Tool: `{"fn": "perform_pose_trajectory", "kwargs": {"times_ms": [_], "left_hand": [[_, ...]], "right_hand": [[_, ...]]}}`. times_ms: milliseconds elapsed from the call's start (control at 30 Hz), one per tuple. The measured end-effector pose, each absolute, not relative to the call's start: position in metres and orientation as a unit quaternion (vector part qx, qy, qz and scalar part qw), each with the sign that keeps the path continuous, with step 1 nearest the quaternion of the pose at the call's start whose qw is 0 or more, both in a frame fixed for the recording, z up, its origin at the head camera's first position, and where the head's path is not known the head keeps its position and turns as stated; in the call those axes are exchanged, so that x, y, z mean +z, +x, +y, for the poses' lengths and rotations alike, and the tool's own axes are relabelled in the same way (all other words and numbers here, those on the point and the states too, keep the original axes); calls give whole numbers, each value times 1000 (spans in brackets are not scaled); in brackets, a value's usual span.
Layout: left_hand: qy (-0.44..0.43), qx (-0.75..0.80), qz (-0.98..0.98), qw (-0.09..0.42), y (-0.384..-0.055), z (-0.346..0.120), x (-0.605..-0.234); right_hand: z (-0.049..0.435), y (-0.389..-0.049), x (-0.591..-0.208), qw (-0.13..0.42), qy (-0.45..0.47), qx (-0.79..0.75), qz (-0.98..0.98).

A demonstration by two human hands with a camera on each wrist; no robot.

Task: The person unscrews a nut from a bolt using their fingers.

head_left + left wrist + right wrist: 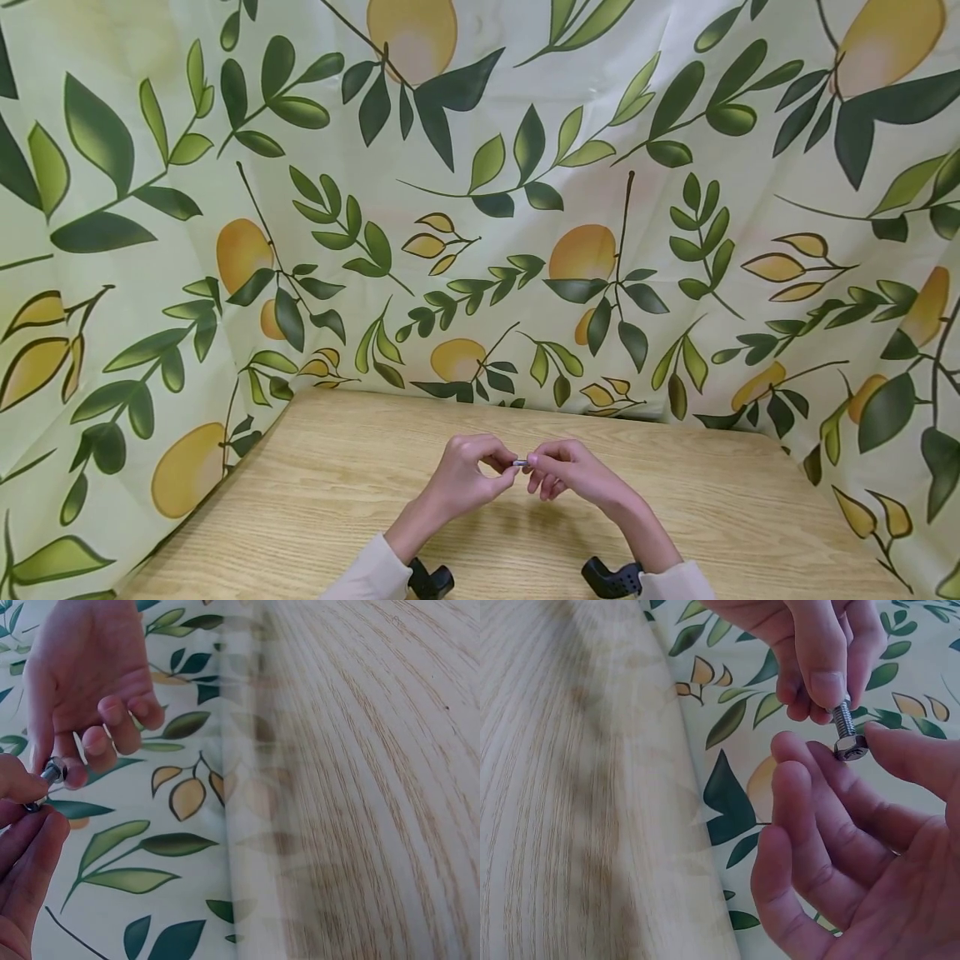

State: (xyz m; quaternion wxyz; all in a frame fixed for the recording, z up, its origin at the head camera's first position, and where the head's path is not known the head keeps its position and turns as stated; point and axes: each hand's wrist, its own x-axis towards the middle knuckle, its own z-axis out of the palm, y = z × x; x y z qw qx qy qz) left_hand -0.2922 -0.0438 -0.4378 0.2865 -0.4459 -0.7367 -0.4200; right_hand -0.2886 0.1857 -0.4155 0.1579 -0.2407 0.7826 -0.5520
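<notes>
A small silver bolt is held between the two hands, above the wooden table. My left hand pinches one end of it between thumb and fingers, so that end is mostly hidden. At the other end sits a hexagonal metal piece; whether it is the bolt's head or a nut I cannot tell. My right hand pinches this hexagonal piece between thumb and index finger, its other fingers loosely curved below. Bare thread shows between the hands in the right wrist view.
The wooden table lies beneath both hands. Leaf-and-fruit patterned cloth stands behind the table and along its sides. Black wrist mounts are by the sleeves at the near edge of the view.
</notes>
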Motion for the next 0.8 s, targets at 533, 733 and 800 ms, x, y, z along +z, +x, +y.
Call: {"fn": "perform_pose_trajectory", "kwargs": {"times_ms": [533, 733, 800], "left_hand": [[-447, -426, -735, 280, -291, -43, -436], [-445, -427, -735, 282, -292, -43, -437], [-445, -428, -735, 281, -293, -43, -437]], "right_hand": [[186, -289, -416, 131, -248, -563, 777], [187, -289, -415, 151, -238, -552, 785], [187, -290, -415, 150, -241, -551, 785]]}}
